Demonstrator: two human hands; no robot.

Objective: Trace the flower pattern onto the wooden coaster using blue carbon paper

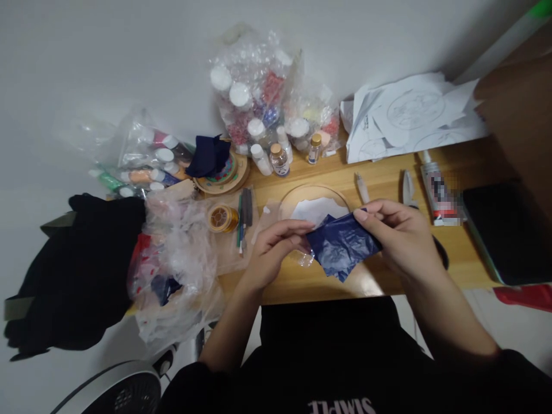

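A crinkled dark blue sheet [342, 247] hangs between my two hands above the front of the table. Its right upper edge is pinched between the thumb and fingers of my right hand [394, 233]. My left hand [282, 247] is closed around a clear piece of plastic [304, 257] at the sheet's left end; the fingertips there touch the sheet. Behind the sheet, partly covered by it, a round wooden hoop [308, 188] lies on the table with white paper [317, 210] inside.
Bags of bottles [254, 92] line the wall. Pens, a glue tube [439, 192] and a black tablet [509, 233] lie to the right. Leftward are an amber jar [222, 218], brushes [241, 224], plastic bags [181, 264] and black cloth [81, 270]. Drawn papers [409, 115] stand at back right.
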